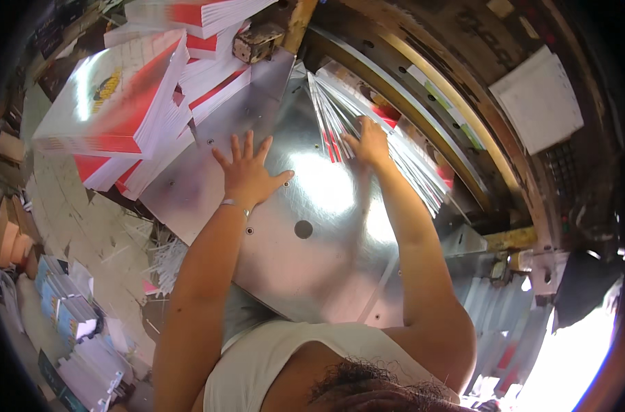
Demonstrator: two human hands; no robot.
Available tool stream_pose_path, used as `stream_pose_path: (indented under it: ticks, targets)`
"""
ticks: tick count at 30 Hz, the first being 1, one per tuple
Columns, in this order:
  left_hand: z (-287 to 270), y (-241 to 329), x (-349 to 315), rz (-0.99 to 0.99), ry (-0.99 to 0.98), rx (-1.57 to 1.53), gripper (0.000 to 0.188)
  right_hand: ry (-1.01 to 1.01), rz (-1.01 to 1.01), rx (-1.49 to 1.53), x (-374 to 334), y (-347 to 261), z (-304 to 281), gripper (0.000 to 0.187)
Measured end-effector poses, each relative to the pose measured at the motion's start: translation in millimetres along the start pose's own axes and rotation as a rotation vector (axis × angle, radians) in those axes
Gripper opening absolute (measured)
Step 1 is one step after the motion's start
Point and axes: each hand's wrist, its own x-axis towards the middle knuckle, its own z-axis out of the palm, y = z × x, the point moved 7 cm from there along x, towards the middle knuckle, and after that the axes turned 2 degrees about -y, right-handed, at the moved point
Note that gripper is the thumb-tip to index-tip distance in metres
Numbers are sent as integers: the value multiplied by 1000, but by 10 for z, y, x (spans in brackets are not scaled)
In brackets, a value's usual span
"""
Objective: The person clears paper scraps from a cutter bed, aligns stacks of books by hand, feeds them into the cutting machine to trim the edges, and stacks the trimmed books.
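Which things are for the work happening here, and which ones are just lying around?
Seems part of the work:
- fanned papers at the right grip
- metal table under the left grip
- probably the red-and-white books, stacked at upper left

Seems just lying about:
- paper strips left of the table
- blue-covered books at lower left
- white sheets at upper right

we see a long, slanting row of thin white booklets (417, 172) with red patches along the far right side of the shiny metal worktop (340, 275); toward its far end, several fan apart, their red-marked ends splayed toward us.
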Motion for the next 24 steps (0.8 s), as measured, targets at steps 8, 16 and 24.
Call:
stream_pose_path:
  ticks: [8, 16, 24]
  targets:
    - [-6, -91, 56, 5, 38, -10, 93, -34, 129, 21, 604, 199, 186, 71]
    - [-31, 9, 57, 2, -6, 37, 92, -115, 93, -117, 530, -408, 465, 82]
    - [92, -275, 189, 34, 339, -304, 87, -53, -175, 111, -812, -1831, 499, 57]
